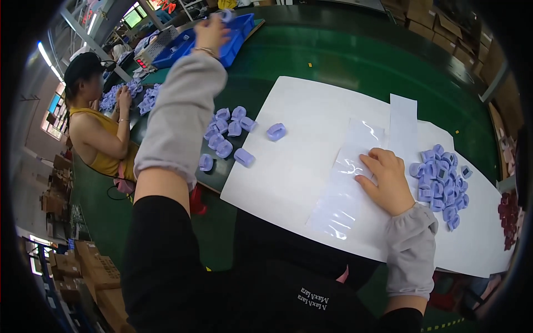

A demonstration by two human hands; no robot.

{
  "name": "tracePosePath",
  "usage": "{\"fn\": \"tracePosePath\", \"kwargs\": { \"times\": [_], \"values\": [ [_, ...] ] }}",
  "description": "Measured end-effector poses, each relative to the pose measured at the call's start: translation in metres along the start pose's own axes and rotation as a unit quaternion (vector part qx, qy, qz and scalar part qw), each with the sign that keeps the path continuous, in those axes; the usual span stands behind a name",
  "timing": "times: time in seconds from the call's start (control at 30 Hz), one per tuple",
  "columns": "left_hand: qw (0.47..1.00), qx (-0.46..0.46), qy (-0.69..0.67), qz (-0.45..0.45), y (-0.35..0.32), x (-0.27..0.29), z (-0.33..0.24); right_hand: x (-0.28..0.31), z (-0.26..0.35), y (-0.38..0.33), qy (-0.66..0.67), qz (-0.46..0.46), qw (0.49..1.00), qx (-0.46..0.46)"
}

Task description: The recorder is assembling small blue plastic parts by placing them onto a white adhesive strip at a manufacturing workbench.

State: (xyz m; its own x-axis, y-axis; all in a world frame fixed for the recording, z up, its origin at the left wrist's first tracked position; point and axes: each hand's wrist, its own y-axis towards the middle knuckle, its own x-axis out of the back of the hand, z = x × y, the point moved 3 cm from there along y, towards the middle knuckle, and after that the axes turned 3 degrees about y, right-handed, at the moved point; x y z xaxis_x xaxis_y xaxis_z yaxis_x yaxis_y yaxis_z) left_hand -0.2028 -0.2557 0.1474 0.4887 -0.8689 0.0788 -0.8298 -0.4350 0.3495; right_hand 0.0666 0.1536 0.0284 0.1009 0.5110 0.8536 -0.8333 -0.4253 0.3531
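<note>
Left hand point(212, 34): stretched far out above the bin, blurred; fingers parted, a lilac piece point(226, 15) at their tips, though I cannot tell whether it is gripped.
Right hand point(386, 180): fingers loosely spread, thumb and forefinger apart, tips touching the clear strip; nothing seen gripped.
Green table point(338, 47): runs beneath the work and off toward the back.
White sheet point(266, 183): spread over the table's near part, directly before the person.
Blue bin point(237, 44): beyond the sheet's far left corner, under the left hand.
Clear strip point(336, 202): glossy, lying slantwise across the sheet, reaching under the right fingertips.
Right heap point(436, 186): lilac pieces piled on the sheet, just right of the right hand.
Left cluster point(225, 130): lilac pieces scattered by the sheet's left edge.
Lone piece point(276, 131): lilac, on the sheet, apart from the cluster.
</note>
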Motion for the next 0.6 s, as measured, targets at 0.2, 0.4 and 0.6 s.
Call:
{"fn": "tracePosePath", "kwargs": {
  "times": [0.2, 0.4, 0.6],
  "values": [
    [0.968, 0.169, 0.113, 0.150, 0.008, 0.055, 0.015, -0.001, -0.009, -0.005, -0.022, 0.007, 1.000, -0.013],
    [0.848, -0.122, 0.311, 0.410, -0.111, 0.011, 0.013, -0.006, -0.015, -0.004, -0.067, 0.002, 0.997, -0.027],
    [0.710, -0.214, 0.486, 0.462, -0.203, -0.028, 0.008, -0.006, -0.015, -0.001, -0.084, -0.014, 0.996, -0.034]
  ]
}}
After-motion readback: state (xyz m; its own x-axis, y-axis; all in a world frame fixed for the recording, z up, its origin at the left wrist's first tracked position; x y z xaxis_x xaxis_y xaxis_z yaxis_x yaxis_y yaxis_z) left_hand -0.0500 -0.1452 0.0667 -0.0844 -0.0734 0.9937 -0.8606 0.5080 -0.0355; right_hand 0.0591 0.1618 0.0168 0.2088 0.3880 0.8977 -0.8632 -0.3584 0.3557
